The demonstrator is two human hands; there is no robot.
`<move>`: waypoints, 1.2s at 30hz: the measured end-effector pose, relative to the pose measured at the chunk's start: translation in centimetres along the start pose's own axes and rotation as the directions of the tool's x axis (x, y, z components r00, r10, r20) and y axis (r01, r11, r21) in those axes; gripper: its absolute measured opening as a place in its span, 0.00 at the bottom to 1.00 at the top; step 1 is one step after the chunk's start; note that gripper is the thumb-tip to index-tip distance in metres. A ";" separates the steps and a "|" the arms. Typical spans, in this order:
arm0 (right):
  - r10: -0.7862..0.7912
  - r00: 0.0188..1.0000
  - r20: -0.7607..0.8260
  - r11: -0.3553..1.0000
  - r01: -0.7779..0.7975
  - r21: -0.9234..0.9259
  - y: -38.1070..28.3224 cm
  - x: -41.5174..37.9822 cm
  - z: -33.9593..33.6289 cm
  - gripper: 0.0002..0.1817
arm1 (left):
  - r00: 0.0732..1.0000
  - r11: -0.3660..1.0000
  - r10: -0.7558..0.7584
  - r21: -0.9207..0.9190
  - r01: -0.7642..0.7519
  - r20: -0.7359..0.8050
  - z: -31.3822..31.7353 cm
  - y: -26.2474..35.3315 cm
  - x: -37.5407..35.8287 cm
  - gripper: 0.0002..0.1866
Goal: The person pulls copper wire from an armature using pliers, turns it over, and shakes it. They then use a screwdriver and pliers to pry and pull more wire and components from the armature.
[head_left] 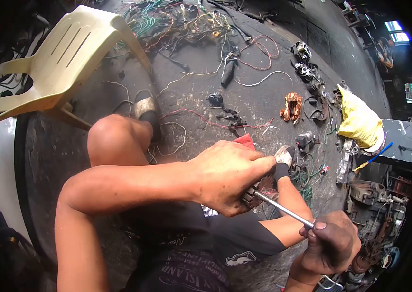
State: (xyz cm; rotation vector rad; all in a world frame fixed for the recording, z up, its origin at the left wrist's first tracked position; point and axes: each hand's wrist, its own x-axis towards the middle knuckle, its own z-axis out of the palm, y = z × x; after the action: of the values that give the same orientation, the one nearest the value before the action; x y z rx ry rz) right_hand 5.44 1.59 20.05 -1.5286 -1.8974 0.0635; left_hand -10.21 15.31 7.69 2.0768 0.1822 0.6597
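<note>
My left hand (230, 177) is closed around a dark, ridged metal part (250, 195), most of it hidden under the fingers. A reddish-brown patch shows beside the ridges. My right hand (332, 243), its fingers smudged black, is closed on a screwdriver (284, 210). Only the screwdriver's slim steel shaft shows; its handle is hidden in the fist. From the right hand the shaft runs up and left, and its far end meets the ridged part. Just beyond my left hand a piece of red material (245, 141) sticks out.
A cream plastic chair (69, 53) stands at the left. Tangled wires (181, 24) litter the floor, along with a copper coil bundle (291, 108). A yellow sack (359, 119), a blue-handled brush (374, 156) and greasy machine parts (371, 209) lie on the right.
</note>
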 end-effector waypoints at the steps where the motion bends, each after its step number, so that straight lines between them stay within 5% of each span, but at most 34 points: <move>1: -0.001 1.000 0.001 1.000 0.001 0.000 0.1 0.1 -0.1 0.07 | 1.000 1.000 0.005 0.004 -0.005 -0.003 -0.1 0.0 0.0 0.23; 14: 0.054 0.997 0.061 0.995 -0.059 0.086 1.2 -0.4 0.1 0.06 | 0.999 0.999 -0.043 0.022 0.042 0.025 0.1 0.0 -0.2 0.26; 16: 0.387 0.922 -0.023 0.893 -0.368 0.257 1.3 -0.7 0.7 0.06 | 0.996 0.996 -0.048 0.075 0.042 0.080 -0.2 0.2 -0.1 0.24; 20: 0.423 0.898 -0.122 0.892 -0.389 0.228 1.1 -0.8 1.5 0.06 | 0.995 0.994 -0.067 0.095 0.060 0.071 0.1 0.1 0.0 0.23; 22: 0.353 0.931 -0.097 0.930 -0.337 0.149 0.6 -1.4 1.3 0.07 | 0.990 0.988 -0.126 0.100 0.119 0.070 0.2 -0.1 0.0 0.26; 24: 0.122 0.990 0.072 0.990 -0.127 0.058 0.8 -1.7 1.9 0.02 | 0.986 0.981 -0.147 0.136 0.135 0.080 0.0 -0.1 0.0 0.26; 28: 0.364 0.925 0.105 0.917 -0.376 0.130 1.5 -1.4 3.0 0.04 | 0.962 0.953 -0.255 0.193 0.233 0.100 -0.5 0.1 -0.1 0.26; 36: 0.275 0.948 0.160 0.956 -0.287 0.056 3.4 -1.0 4.2 0.07 | 0.923 0.898 -0.348 0.342 0.278 0.164 -1.0 -1.0 -1.0 0.27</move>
State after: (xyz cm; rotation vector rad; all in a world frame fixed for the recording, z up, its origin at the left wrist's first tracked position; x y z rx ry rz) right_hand 6.15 3.36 14.86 -1.7723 -1.7524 0.3871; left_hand -11.50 16.25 6.91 2.3342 0.5129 0.2045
